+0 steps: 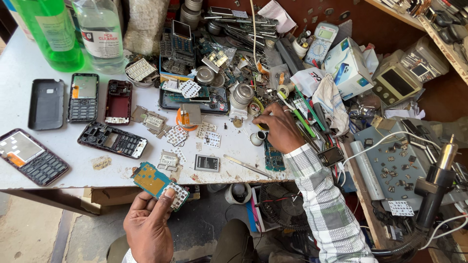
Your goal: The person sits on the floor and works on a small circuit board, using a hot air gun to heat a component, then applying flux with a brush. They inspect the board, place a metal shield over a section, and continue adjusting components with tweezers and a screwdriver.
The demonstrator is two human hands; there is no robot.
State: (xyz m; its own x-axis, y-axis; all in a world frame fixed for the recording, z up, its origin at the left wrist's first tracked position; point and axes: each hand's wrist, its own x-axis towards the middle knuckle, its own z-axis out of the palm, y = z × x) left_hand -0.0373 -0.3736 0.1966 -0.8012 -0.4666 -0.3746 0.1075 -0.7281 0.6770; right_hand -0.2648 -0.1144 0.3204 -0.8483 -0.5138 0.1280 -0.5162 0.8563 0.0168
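My left hand holds a blue-green phone circuit board with a white keypad sheet at the table's front edge. My right hand, in a checked sleeve, reaches across the white table to the cluttered middle, fingers bent down near a small white pot and a yellow object; whether it grips anything is hidden. Metal tweezers and a small grey battery lie between the hands.
Opened phones, a back cover and a keypad frame lie at left. Two bottles stand at the back. A multimeter, a white box, tools and a hot-air nozzle crowd the right.
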